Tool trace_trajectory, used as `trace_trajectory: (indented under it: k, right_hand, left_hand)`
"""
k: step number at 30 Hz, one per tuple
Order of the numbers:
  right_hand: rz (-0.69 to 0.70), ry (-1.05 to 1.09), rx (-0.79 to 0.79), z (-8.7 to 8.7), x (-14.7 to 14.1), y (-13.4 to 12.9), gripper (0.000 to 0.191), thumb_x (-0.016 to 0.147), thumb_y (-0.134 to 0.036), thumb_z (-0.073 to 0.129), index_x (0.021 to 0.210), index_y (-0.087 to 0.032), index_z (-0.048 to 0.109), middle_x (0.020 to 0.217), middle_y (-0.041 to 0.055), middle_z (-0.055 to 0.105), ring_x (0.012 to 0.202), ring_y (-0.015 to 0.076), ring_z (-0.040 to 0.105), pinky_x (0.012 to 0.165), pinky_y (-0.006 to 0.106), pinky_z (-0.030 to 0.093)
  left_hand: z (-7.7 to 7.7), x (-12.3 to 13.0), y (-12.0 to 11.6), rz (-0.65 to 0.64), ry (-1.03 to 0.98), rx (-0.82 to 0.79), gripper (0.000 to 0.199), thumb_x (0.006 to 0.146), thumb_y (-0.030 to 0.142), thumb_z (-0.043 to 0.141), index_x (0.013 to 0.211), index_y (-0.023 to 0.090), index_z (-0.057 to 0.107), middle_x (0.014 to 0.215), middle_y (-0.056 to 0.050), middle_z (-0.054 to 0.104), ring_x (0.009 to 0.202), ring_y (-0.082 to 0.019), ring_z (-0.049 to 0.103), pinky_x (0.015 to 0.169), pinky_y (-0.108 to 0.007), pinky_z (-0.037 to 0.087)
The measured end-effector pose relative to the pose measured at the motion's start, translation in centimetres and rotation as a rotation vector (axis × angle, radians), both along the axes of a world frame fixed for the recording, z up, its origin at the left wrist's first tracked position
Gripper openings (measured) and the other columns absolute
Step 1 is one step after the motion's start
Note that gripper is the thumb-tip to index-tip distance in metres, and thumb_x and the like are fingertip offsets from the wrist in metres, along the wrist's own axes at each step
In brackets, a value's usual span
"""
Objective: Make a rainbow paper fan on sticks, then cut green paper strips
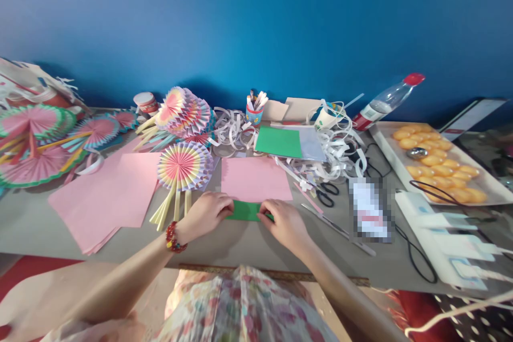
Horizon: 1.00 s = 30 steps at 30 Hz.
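Note:
Between my two hands lies a narrow green strip of folded paper (246,210), close to the table's front edge. My left hand (208,215), with a red bead bracelet on the wrist, pinches its left end. At the other end my right hand (284,220) has fingers and thumb closed on the paper. Just behind it a pink sheet (256,179) lies flat. A round pleated paper fan (185,166) with pale sticks rests left of that sheet. Farther back, a green sheet (279,141) sits on a clear packet.
More pink paper (108,192) and several pleated fans (30,128) cover the left side. To the right are black scissors (326,193), a craft knife (340,228), white paper strips (339,149), a tilted bottle (385,101), a power strip (430,238) and a tray (387,144) of orange-yellow pieces.

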State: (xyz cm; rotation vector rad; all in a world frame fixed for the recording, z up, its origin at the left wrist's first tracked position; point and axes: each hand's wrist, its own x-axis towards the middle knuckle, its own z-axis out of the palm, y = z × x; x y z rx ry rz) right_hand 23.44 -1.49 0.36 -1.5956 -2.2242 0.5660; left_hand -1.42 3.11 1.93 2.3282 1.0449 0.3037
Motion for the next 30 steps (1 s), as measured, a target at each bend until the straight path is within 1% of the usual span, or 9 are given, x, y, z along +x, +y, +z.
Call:
trace_trajectory:
  k: [5,7,9,11,15,19,21,25,30]
  right_hand:
    - [0.007,0.005,-0.028,0.1,0.0,0.1,0.010,0.085,-0.014,0.066,0.084,-0.021,0.059,0.081,0.0004,0.068,0.077,0.0169,0.063,0.069,0.026,0.041]
    - [0.015,0.007,-0.034,0.2,0.0,0.2,0.009,0.086,-0.015,0.066,0.084,-0.021,0.059,0.082,0.0007,0.068,0.077,0.0169,0.063,0.069,0.026,0.041]
    - [0.027,0.010,-0.039,0.3,0.1,0.2,0.008,0.087,-0.016,0.065,0.085,-0.021,0.059,0.082,0.0010,0.068,0.077,0.0168,0.063,0.069,0.026,0.041]
    - [0.044,0.012,-0.042,0.5,0.2,0.1,0.007,0.088,-0.018,0.065,0.085,-0.021,0.059,0.083,0.0014,0.068,0.077,0.0169,0.062,0.069,0.026,0.041]
    - [0.092,0.012,-0.048,1.0,0.4,-0.5,0.005,0.091,-0.022,0.063,0.086,-0.021,0.061,0.086,0.0020,0.066,0.080,0.0175,0.061,0.070,0.027,0.041]
    - [0.169,-0.037,-0.006,1.4,0.1,-1.2,0.007,0.094,-0.024,0.058,0.093,-0.020,0.064,0.091,0.0049,0.065,0.090,0.0203,0.058,0.078,0.030,0.042]
    - [0.206,-0.069,0.010,1.5,-0.2,-1.5,0.009,0.095,-0.023,0.057,0.094,-0.020,0.064,0.092,0.0055,0.064,0.091,0.0208,0.057,0.079,0.031,0.042]
    - [0.204,-0.077,0.007,1.3,-0.3,-1.5,0.011,0.096,-0.021,0.055,0.089,-0.019,0.064,0.091,0.0051,0.064,0.090,0.0202,0.056,0.078,0.031,0.041]
    - [0.125,-0.042,-0.041,0.7,-0.3,-1.2,0.009,0.095,-0.023,0.060,0.087,-0.020,0.061,0.087,0.0031,0.065,0.086,0.0192,0.058,0.077,0.030,0.039]
  left_hand:
    - [0.3,0.0,0.4,-0.023,0.034,-0.002,0.013,0.091,0.015,0.054,0.084,0.019,0.064,0.082,0.000,0.068,0.075,-0.016,0.062,0.070,-0.027,0.038]
    - [0.5,0.0,0.5,-0.045,0.047,-0.005,0.008,0.090,0.020,0.058,0.084,0.019,0.064,0.079,0.000,0.067,0.072,-0.016,0.061,0.066,-0.027,0.037]
    - [0.7,-0.1,0.5,-0.067,0.058,-0.004,0.008,0.088,0.025,0.063,0.082,0.019,0.063,0.077,0.001,0.066,0.072,-0.016,0.060,0.064,-0.027,0.036]
    - [0.7,0.0,0.2,-0.074,0.067,0.003,0.011,0.088,0.026,0.064,0.080,0.019,0.062,0.078,0.000,0.066,0.074,-0.017,0.060,0.067,-0.028,0.036]
    - [0.7,0.2,-0.8,-0.068,0.080,0.037,0.012,0.092,0.023,0.059,0.081,0.018,0.060,0.081,-0.001,0.066,0.082,-0.019,0.061,0.078,-0.032,0.036]
    - [0.6,0.6,-2.1,-0.113,0.117,0.135,0.011,0.096,0.020,0.052,0.088,0.018,0.060,0.087,-0.003,0.066,0.087,-0.020,0.059,0.082,-0.034,0.036]
    - [0.6,0.7,-2.7,-0.123,0.148,0.184,0.015,0.097,0.019,0.048,0.088,0.018,0.060,0.088,-0.004,0.065,0.087,-0.021,0.059,0.082,-0.035,0.036]
    - [0.6,0.7,-3.4,-0.096,0.204,0.247,0.020,0.099,0.019,0.044,0.086,0.017,0.060,0.086,-0.005,0.065,0.084,-0.021,0.058,0.082,-0.037,0.036]
    - [0.2,0.4,-3.2,0.008,0.172,0.189,0.018,0.098,0.023,0.048,0.085,0.018,0.059,0.084,-0.003,0.066,0.081,-0.020,0.061,0.080,-0.036,0.037]
